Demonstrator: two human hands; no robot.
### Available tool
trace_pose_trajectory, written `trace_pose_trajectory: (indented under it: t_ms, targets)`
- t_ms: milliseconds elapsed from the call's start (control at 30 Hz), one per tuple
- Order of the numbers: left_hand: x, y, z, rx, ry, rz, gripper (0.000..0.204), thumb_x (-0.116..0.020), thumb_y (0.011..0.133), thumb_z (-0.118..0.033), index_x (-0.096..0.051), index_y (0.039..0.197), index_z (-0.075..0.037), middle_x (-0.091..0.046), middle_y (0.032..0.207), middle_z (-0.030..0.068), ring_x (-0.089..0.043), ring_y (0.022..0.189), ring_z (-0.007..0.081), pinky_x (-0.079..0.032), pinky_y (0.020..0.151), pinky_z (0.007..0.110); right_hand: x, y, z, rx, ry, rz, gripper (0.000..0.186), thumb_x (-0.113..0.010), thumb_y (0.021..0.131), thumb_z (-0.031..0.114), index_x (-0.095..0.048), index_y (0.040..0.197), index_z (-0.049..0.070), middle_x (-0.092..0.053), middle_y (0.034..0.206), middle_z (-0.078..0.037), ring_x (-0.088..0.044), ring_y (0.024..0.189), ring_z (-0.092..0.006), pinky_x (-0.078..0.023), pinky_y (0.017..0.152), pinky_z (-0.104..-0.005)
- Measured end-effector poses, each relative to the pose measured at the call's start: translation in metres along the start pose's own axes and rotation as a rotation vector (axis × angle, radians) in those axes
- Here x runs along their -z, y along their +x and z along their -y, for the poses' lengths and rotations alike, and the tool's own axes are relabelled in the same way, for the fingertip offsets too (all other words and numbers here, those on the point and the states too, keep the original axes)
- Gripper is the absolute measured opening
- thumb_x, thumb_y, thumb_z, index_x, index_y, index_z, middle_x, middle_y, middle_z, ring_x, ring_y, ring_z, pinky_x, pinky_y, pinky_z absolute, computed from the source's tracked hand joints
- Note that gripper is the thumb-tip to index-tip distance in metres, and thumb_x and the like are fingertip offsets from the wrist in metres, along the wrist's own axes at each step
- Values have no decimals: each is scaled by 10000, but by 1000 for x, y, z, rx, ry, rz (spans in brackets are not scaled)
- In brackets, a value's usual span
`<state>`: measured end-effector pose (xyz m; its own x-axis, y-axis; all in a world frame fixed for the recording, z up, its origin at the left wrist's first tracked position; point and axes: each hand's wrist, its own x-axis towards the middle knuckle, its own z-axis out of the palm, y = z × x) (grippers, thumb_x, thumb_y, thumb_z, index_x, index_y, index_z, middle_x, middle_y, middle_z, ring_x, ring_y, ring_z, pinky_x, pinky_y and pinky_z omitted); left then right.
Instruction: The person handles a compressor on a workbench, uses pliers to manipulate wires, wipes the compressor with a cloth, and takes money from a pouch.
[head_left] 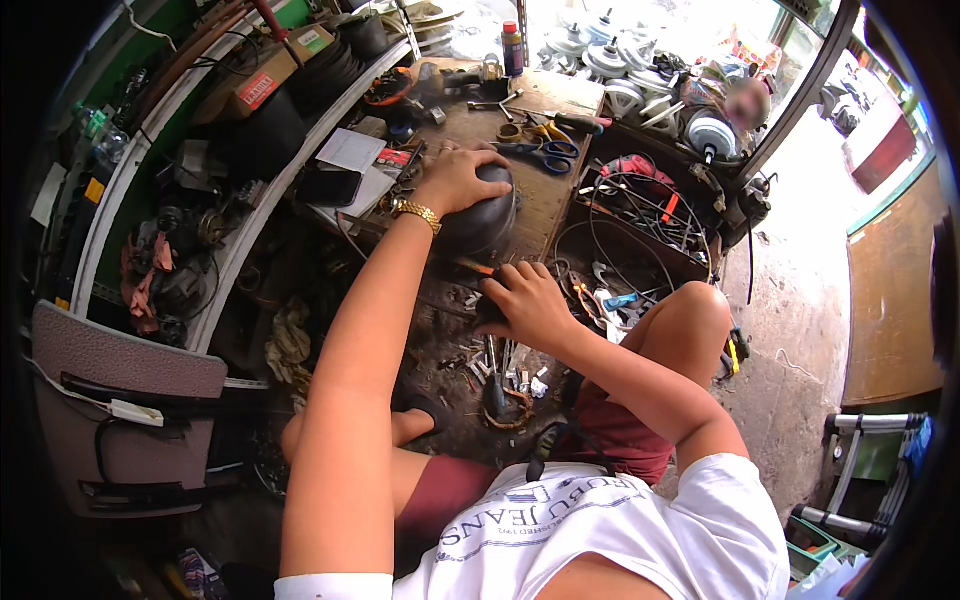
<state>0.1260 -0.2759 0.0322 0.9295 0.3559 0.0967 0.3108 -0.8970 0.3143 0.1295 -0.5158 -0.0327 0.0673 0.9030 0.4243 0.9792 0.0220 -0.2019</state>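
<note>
Black and rounded, the dome-shaped part (480, 215) sat on the wooden surface (545, 195), your left hand (462, 180) cupping its top, your right hand (530, 305) curled below it. It looked heavy, rigid, smooth; gripping the sides seemed safest.

A repair workshop: cluttered workbench (545, 205), scissors (545, 152), motor parts (620, 60).

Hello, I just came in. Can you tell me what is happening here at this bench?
A person sits at a cluttered wooden workbench in a small workshop. The left hand, with a gold watch on its wrist, rests on top of a rounded black part at the bench edge. The right hand is lower, at the underside of that part; what its fingers grip is hidden. Blue-handled scissors lie on the bench beyond, and loose wires fill a tray at the right.
</note>
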Motion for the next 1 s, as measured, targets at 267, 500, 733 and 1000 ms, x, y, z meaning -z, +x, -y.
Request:
trace_pose_trajectory:
  t_ms: [267, 500, 733, 1000]
  targets:
    - [3, -1, -8, 9, 15, -2, 447, -751, 757, -510, -722, 1151, -301, -604, 1349, -49, -512, 1271, 299, -403, 1068, 463, -3, 8, 12, -26, 41, -86, 525, -724, 728, 637, -711, 869, 131, -636, 898, -61, -664, 841, -244, -497, 739, -371]
    - [-3, -2, 13, -54, -52, -18, 480, -727, 740, -541, -712, 1162, -313, -647, 1301, -1, -536, 1253, 314, -353, 1069, 556, 40, -43, 14, -39, 47, -54, 454, -791, 667, 562, -705, 830, 148, -648, 905, -38, -659, 814, -207, -489, 711, -368]
    - [1, -2, -13, 0, 14, -36, 455, -741, 732, -461, -722, 1136, -252, -612, 1309, -38, -557, 1222, 296, -422, 1061, 461, 11, -15, -1, -71, 44, -30, 521, -847, 561, 555, -733, 876, 156, -644, 845, -19, -656, 759, -228, -494, 688, -371]
    - [3, -6, 6, -26, 11, -63, 441, -741, 735, -479, -722, 1130, -284, -619, 1308, 1, -563, 1219, 316, -418, 1061, 499, 45, -47, -15, -7, 56, -45, 525, -846, 564, 564, -731, 866, 151, -646, 824, -24, -660, 724, -230, -507, 655, -373]
